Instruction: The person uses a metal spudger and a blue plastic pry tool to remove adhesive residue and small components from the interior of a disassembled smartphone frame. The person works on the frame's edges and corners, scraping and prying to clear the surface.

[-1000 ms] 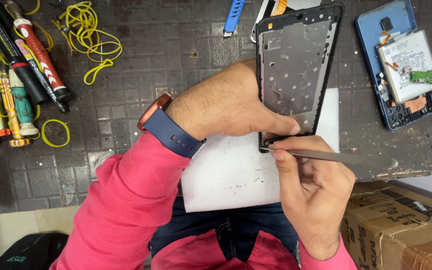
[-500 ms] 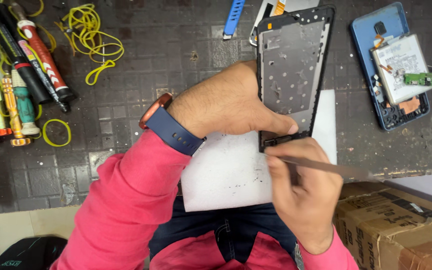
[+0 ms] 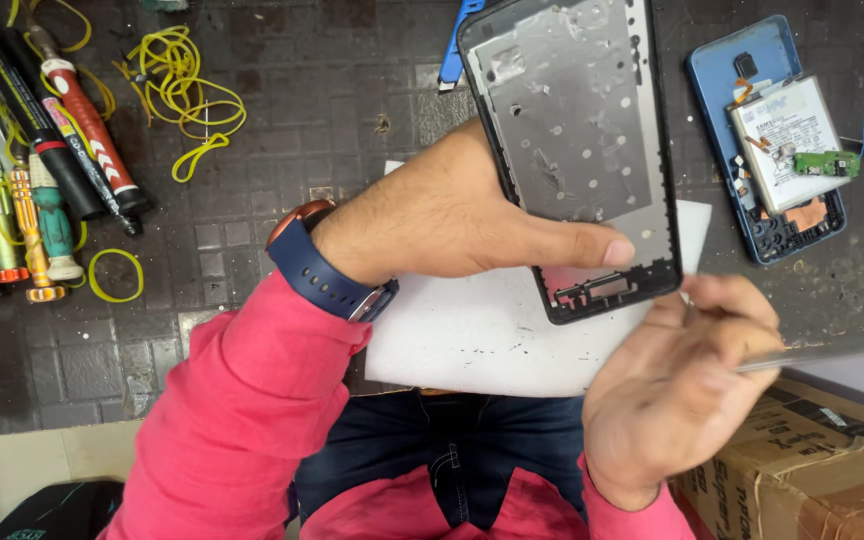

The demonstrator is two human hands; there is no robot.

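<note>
My left hand [image 3: 457, 222] grips a black phone frame [image 3: 577, 140] with a bare grey metal plate, thumb pressed on its lower part, and holds it tilted above a white sheet [image 3: 497, 335]. My right hand [image 3: 677, 385] is just below the frame's bottom edge, palm turned up, fingers closed on a thin metal tool [image 3: 812, 358] that points right. A dark blue watch is on my left wrist, and both sleeves are pink.
An opened blue phone [image 3: 777, 135] with its battery and a green board lies at the right. Screwdrivers [image 3: 27, 180] and yellow rubber bands [image 3: 187, 95] lie at the left on the dark tiled mat. A cardboard box [image 3: 812, 460] sits at the lower right.
The phone frame has been lifted off the sheet and tilted toward me. My right hand has turned palm up and pulled the tool away from the frame's bottom edge.
</note>
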